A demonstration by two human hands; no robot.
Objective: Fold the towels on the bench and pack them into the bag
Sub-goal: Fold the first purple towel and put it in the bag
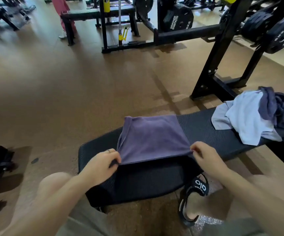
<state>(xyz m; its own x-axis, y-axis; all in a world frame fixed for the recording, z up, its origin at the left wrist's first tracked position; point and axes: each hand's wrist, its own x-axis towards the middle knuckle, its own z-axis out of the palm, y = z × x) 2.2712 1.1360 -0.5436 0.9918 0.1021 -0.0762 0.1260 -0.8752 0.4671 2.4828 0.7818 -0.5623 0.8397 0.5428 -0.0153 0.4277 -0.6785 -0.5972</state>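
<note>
You had the soft purple terry towel [152,138] spread across the black padded counter [206,128], your left hand [102,165] and right hand [204,156] each pinching a near corner of it. It looked light and limp, likely to sag unless held by corners or a folded edge. The crumpled pile of pale blue and navy towels [255,116] waited farther right, partly cut off, and no bag was identifiable.
</note>
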